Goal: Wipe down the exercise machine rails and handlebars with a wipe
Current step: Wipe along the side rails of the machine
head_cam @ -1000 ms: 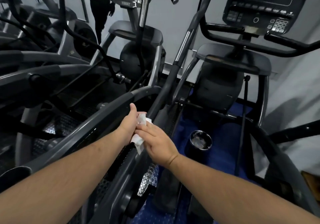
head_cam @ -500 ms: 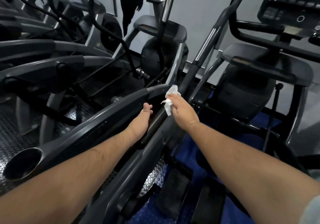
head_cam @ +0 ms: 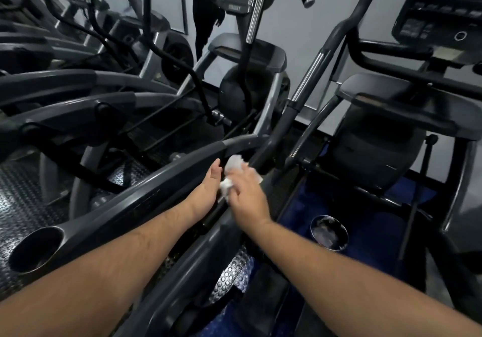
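Right hand (head_cam: 245, 195) bunched around white wipe (head_cam: 230, 177), pressing it beside dark curved rail (head_cam: 146, 195) — likely for scrubbing contact; left hand (head_cam: 208, 188) loosely spread, palm to rail — apparently steadying; holding nothing.

Right hand (head_cam: 245, 193) presses the white wipe (head_cam: 230, 173) beside the left hand (head_cam: 208, 189) on a dark rail (head_cam: 146, 193).

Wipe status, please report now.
Right hand shut on white wipe. Left hand open, beside it on the grey rail. Nothing in the way.
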{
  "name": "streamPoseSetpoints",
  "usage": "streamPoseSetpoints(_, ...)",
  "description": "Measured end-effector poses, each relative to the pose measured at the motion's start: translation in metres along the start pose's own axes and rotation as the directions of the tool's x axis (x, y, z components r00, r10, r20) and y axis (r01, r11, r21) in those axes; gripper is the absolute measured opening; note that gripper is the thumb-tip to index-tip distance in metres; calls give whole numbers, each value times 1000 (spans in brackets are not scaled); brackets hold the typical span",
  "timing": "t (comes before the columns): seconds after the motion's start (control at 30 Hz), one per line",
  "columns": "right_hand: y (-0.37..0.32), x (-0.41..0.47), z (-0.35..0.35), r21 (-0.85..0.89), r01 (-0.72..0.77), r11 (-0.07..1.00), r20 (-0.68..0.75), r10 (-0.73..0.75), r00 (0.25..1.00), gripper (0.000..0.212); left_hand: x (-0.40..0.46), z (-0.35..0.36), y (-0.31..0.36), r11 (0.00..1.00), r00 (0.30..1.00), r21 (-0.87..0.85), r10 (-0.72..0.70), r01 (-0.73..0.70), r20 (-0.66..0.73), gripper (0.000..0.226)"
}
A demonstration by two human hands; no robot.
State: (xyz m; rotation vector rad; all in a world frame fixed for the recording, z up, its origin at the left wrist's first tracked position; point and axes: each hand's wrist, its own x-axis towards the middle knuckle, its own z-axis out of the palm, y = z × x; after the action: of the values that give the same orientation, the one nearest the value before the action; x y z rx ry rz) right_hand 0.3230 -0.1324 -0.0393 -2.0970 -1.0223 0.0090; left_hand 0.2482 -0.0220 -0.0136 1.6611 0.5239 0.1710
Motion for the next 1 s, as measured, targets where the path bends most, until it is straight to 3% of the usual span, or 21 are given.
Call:
streamPoseSetpoints(0.2,-17,-46,25,83,283,956,-84,-276,957,32,-2,-4,-4,996,998,-67,52,-54,-30,107)
streamPoseSetpoints(0.33,23,-16,7,-11,491,871,-4,-491,871,35,-4,0,3,994,990,1,113,-114,89,100)
streamPoseSetpoints(0.4,41,8,-6,-34,417,908,-10,-418,908,37,-6,4,9,983,981,109,131,-147,142,76)
streamPoseSetpoints(0.47,60,31,-18,-101,316,943,-27,-320,947,36,-1,5,6,953,977,257,115,-159,177,78)
streamPoseSetpoints(0.53,79,51,-28,-178,247,953,2,-251,968,37,5,-1,1,858,972,489,49,-159,230,76)
streamPoseSetpoints(0.6,91,70,-44,-227,175,958,37,-171,985,38,9,-6,-3,793,968,587,16,-165,250,70)
streamPoseSetpoints(0.7,98,98,-68,-393,162,905,86,-139,987,33,10,-6,-2,790,967,590,11,-164,255,67)
streamPoseSetpoints(0.8,99,123,-86,-626,194,755,144,-133,981,36,10,-6,-4,802,968,577,0,-151,253,66)
streamPoseSetpoints(0.87,96,141,-99,-723,139,677,96,-101,990,44,11,-7,-7,802,967,576,7,-159,256,66)
streamPoseSetpoints(1.0,90,168,-121,-776,10,631,-9,-26,1000,52,13,-8,-9,804,966,573,3,-156,259,66)
